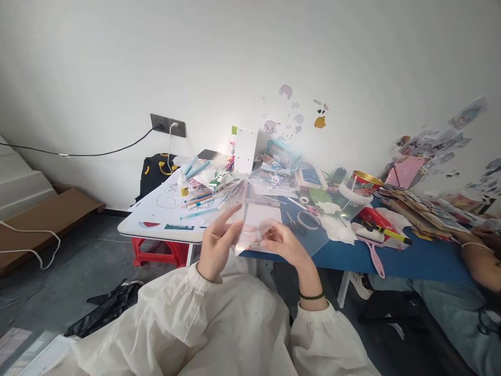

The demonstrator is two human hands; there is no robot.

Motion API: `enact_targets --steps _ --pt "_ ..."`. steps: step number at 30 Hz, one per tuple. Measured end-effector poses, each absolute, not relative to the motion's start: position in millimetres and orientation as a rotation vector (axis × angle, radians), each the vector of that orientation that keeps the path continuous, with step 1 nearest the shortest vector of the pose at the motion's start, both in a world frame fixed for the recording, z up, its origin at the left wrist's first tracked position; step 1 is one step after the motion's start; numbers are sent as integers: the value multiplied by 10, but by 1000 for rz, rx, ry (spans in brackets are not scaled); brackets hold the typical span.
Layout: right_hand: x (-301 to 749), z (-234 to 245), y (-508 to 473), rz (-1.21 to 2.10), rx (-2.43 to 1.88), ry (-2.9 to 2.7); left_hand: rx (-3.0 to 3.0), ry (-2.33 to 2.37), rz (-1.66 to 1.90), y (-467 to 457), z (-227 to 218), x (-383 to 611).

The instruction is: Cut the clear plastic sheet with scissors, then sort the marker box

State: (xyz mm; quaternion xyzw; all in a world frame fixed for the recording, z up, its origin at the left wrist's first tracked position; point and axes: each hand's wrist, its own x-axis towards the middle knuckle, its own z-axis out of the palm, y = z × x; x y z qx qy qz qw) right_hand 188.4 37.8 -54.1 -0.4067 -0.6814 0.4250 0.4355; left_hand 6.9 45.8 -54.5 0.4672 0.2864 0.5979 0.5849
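Much of the clear plastic sheet [246,239] is proving hard to trace: it is reflecting light, and its outline is blending into the things showing through it. A small patterned piece [258,242] by the right fingertips is staying too small to make out. A co-worker's arm [483,258] is being cut off by the right edge of the view.

The left hand [216,241] is grasping the sheet at its left side, with thumb and index finger spreading apart and the other fingers partly hiding behind the plastic. The right hand [285,241] is curling its fingers inward near the sheet's lower edge; whether they are pinching it or only touching it, one cannot tell.

The sheet is lying between the two hands, tilting over the near edge of the blue tabletop [426,263]. Scissors [296,224] are showing to the right of a pale rectangle [264,214], both behind the plastic. Pens [203,201] are lying in a jumble beyond the left hand, and a white tissue [338,230] is resting right of the sheet.
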Motion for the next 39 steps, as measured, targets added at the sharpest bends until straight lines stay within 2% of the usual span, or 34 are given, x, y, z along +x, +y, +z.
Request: enact_targets --steps 2,6,8,18,39 --pt "2067 -600 391 787 -1278 -1748 1053 685 1417 479 -517 4" --pt "2423 -736 558 -6 -1875 -1709 1034 706 1501 514 -496 -76" --pt "2539 -773 680 -159 -2138 -1713 1033 714 1527 523 -506 -90" --pt "2672 -644 1020 -2 -2478 -1755 1076 818 1577 502 -499 -158" --pt "2664 -681 895 29 -2247 -1878 1031 770 1543 494 -437 -164"
